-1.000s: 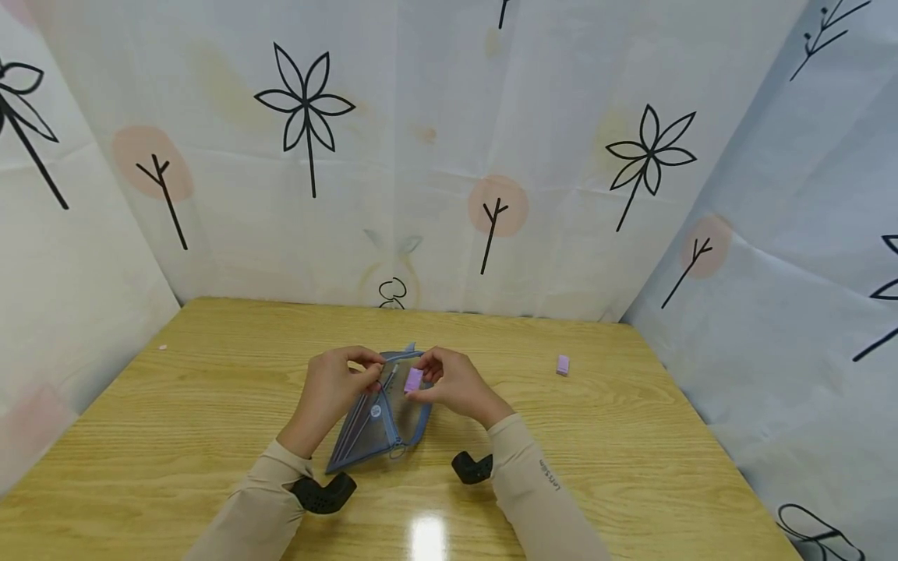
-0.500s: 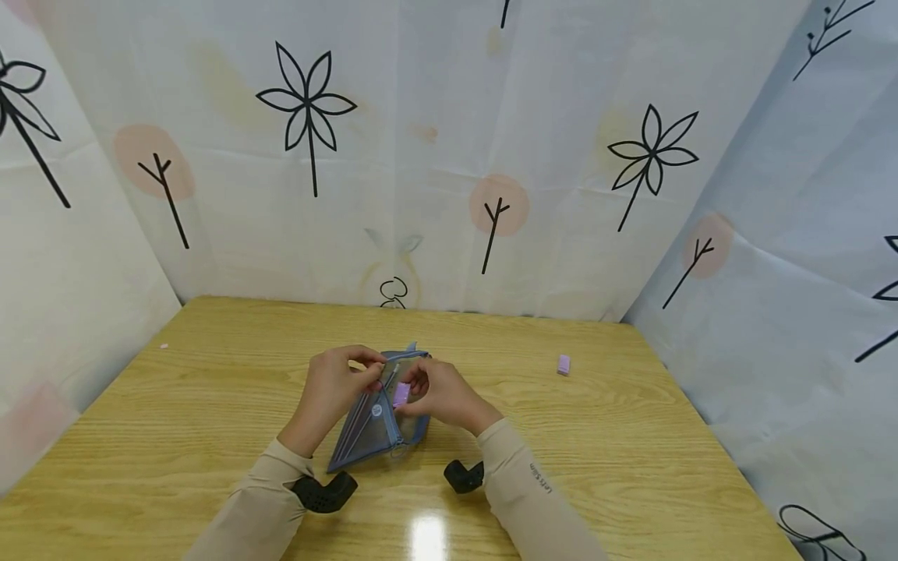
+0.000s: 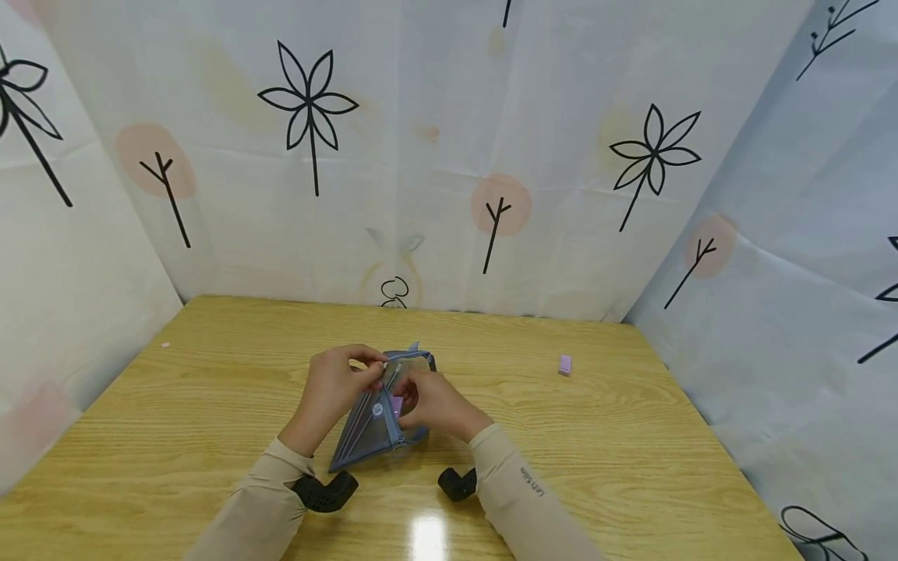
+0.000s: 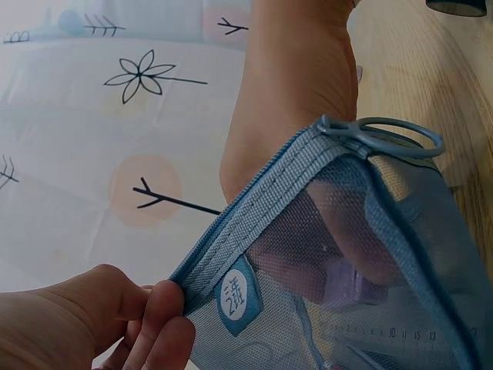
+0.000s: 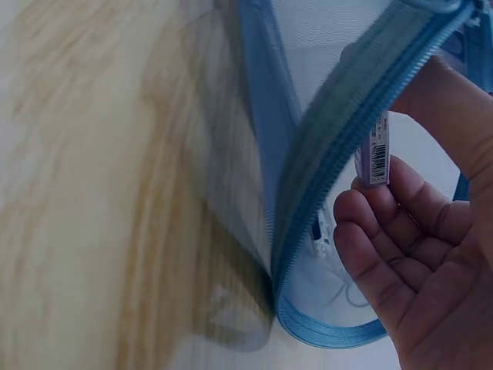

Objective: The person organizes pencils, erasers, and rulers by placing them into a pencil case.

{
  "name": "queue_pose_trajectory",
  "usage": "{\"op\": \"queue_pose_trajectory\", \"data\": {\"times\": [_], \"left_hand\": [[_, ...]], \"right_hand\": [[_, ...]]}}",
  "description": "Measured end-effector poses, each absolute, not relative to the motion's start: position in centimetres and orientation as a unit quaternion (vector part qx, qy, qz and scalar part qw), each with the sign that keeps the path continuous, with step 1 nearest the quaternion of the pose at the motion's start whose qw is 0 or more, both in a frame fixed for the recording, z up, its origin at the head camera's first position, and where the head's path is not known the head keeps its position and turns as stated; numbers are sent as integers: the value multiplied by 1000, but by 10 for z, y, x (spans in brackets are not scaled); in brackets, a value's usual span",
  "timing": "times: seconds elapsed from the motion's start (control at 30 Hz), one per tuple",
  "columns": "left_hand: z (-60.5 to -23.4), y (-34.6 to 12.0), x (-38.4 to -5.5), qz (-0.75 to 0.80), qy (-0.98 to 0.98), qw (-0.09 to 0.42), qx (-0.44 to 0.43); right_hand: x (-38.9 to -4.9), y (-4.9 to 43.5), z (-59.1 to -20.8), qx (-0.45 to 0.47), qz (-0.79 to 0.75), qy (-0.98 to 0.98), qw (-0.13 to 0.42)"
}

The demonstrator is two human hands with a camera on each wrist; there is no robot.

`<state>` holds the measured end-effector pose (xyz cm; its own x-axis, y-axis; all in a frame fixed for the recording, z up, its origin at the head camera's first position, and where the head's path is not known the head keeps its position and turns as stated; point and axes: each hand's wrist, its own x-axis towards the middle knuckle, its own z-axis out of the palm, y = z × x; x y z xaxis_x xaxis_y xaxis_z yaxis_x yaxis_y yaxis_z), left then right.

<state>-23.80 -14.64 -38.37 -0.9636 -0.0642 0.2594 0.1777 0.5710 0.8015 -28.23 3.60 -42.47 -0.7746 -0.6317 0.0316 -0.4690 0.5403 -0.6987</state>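
Observation:
A blue mesh zip pencil case (image 3: 365,444) stands tilted on the table, its zip open. My left hand (image 3: 340,383) pinches the upper zip edge, near a round label (image 4: 233,294). Through the open mouth reaches my right hand (image 3: 440,407), holding a small purple eraser (image 5: 376,158) between thumb and fingers; its barcode shows in the right wrist view. In the left wrist view the eraser shows through the mesh, above a ruler (image 4: 408,335) with printed numbers. Thin pencil-like sticks lie along the case's left side.
Another purple eraser (image 3: 564,365) lies on the wooden table (image 3: 631,452) at the back right. A tiny pale scrap (image 3: 165,344) is at the far left. Patterned white cloth (image 3: 435,156) walls in the table at the back and sides.
My right hand has moved left and slightly down, taking the purple eraser from above the case into its mouth. The left hand keeps its pinch on the zip edge.

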Motion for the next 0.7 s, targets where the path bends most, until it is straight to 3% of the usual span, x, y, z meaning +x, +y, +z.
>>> {"op": "queue_pose_trajectory", "data": {"times": [0.7], "left_hand": [[-382,-147,-237,-473,-871,128,-35]], "right_hand": [[-280,29,-438,-331,-325,877,124]]}}
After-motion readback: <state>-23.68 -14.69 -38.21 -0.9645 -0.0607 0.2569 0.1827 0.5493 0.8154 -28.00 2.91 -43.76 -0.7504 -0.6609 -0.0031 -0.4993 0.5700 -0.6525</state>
